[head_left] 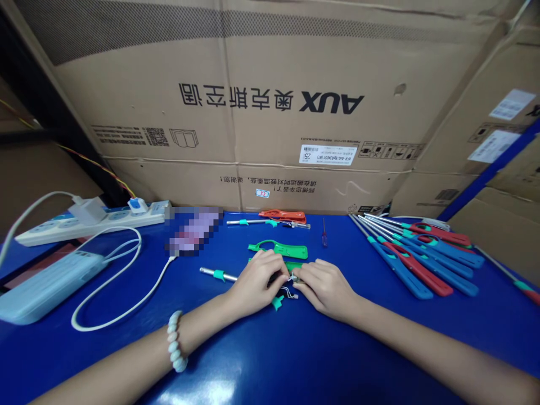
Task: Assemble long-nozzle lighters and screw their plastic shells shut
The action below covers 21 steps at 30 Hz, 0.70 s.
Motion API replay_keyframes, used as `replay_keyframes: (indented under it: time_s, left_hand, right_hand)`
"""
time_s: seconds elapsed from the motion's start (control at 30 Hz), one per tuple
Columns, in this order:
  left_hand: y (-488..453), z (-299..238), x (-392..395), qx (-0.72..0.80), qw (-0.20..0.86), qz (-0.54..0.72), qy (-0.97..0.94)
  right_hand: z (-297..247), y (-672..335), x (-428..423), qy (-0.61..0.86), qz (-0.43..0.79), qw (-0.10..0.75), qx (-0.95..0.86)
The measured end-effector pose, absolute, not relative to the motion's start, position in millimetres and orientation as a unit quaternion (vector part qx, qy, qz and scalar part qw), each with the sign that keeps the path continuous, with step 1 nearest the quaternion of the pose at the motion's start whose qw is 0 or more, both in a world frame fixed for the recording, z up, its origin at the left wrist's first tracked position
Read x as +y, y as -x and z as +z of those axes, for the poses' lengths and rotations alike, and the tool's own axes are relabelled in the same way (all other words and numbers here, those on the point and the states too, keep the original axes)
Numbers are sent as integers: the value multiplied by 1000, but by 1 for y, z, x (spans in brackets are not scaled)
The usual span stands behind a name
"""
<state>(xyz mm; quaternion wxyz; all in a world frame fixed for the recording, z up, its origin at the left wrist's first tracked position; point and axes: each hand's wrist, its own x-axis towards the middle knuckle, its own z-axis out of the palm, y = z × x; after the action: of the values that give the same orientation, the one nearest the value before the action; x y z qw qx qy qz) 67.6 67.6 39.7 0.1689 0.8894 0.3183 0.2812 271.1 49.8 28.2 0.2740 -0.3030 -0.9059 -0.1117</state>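
Note:
Over the blue tabletop, my left hand (pixel 259 281) and my right hand (pixel 327 287) meet with fingertips pinched close together. A small clear, yellowish lighter part (pixel 298 279) shows at my right fingertips. Something thin and white (pixel 291 277) sits between the two hands; what my left fingers pinch is mostly hidden. Just below lie a black piece with white wires (pixel 289 292) and a teal trigger (pixel 277 302). A metal lighter tube (pixel 225 275) with a teal clip extends left from behind my left hand. One green lighter shell half (pixel 291 251) lies beyond my hands, another partly covered by them.
Behind are an orange lighter shell (pixel 282 215), a metal tube (pixel 248 222) with loose parts, and a small screwdriver (pixel 324 235). Several blue and red long lighters (pixel 422 253) fan out at right. A power bank (pixel 53 287), cable and power strip (pixel 113 216) occupy the left. Cardboard (pixel 253 56) walls the back.

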Motion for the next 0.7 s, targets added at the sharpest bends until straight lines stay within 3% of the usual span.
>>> replay_keyframes:
  time_s: [0.43,0.7]
  left_hand:
    - [-41,71,80,314,204,262,-890]
    - [-8,95,98,369,229,20,-900]
  right_hand:
    - [32,-272,49,353,-50,260,-897]
    - [31,-272,49,389,-24,246,-887]
